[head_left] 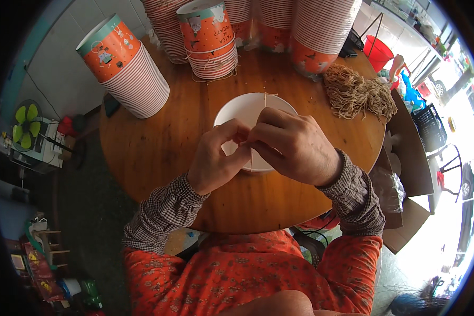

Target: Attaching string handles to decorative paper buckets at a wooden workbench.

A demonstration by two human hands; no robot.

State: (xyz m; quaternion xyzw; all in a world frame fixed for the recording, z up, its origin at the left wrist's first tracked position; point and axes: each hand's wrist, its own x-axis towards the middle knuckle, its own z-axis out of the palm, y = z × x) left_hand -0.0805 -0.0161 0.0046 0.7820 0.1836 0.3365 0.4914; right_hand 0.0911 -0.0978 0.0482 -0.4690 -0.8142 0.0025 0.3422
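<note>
A round paper bucket (243, 107), white inside, stands mouth up on the table in front of me. A thin tan string (265, 99) runs over its far rim and shows again at the near rim, below my fingers. My left hand (218, 158) pinches the string above the bucket's mouth, thumb and forefinger pressed together. Against it, my right hand (300, 145) has its fingertips closed on the string too. The exact spot between the fingertips is hidden by the fingers.
The wooden table (142, 152) bears a tilted stack of orange and teal buckets (124, 68) at left, a smaller stack with strings (208, 37) behind, and tall stacks (321, 31) along the back. A tan string bundle (358, 92) lies right; cardboard boxes (413, 152) stand beside the table.
</note>
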